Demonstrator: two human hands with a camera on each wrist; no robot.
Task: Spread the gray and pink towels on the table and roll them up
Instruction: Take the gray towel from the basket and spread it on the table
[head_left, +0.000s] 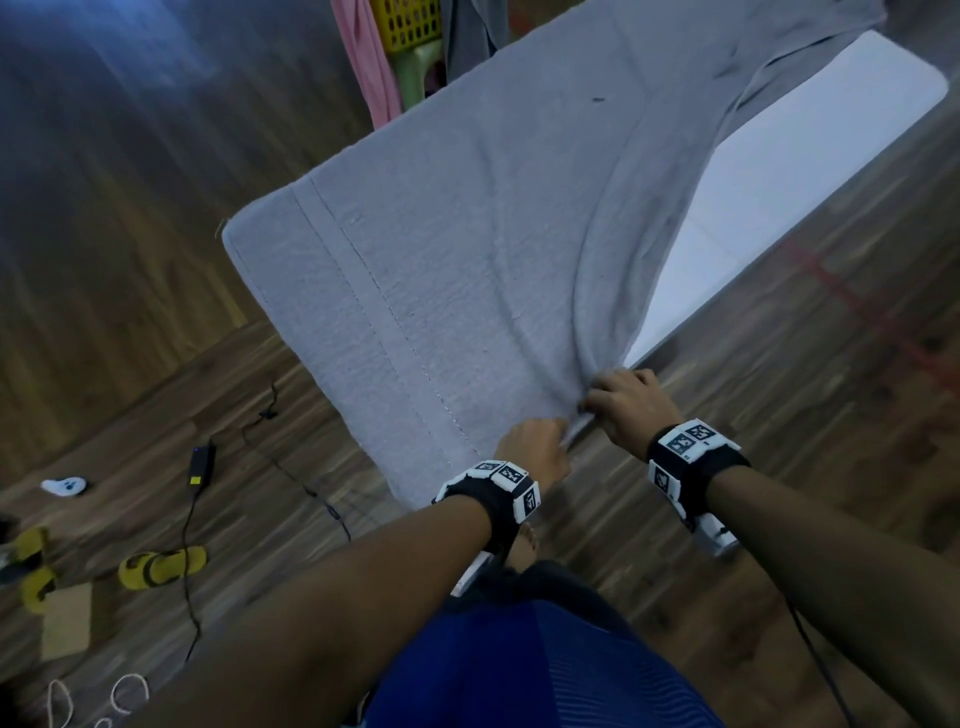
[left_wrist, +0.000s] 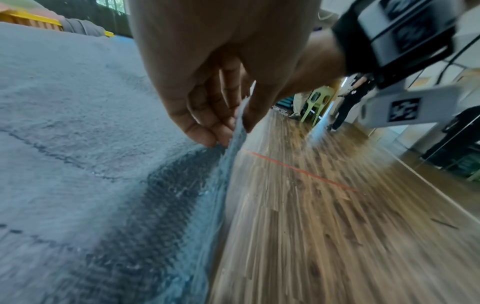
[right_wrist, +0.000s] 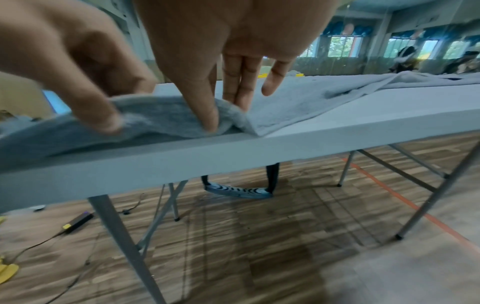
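A gray towel (head_left: 467, 234) lies spread over most of the white table (head_left: 779, 182), with folds running toward its near right corner. Both hands meet at that corner on the table's near edge. My left hand (head_left: 540, 441) pinches the towel's hem (left_wrist: 235, 123) between thumb and fingers. My right hand (head_left: 613, 400) pinches a raised fold of the gray towel (right_wrist: 298, 102) between thumb and index finger (right_wrist: 205, 115), its other fingers straight, at the table edge (right_wrist: 337, 133). The pink towel (head_left: 363, 62) hangs beyond the far end of the table.
A yellow basket (head_left: 410, 23) on a green stool (head_left: 415, 73) stands past the table's far end, with another gray cloth (head_left: 467, 36) beside it. On the wooden floor to the left lie a power adapter (head_left: 200, 465) with cables, yellow slippers (head_left: 161, 566) and a cardboard piece (head_left: 65, 621).
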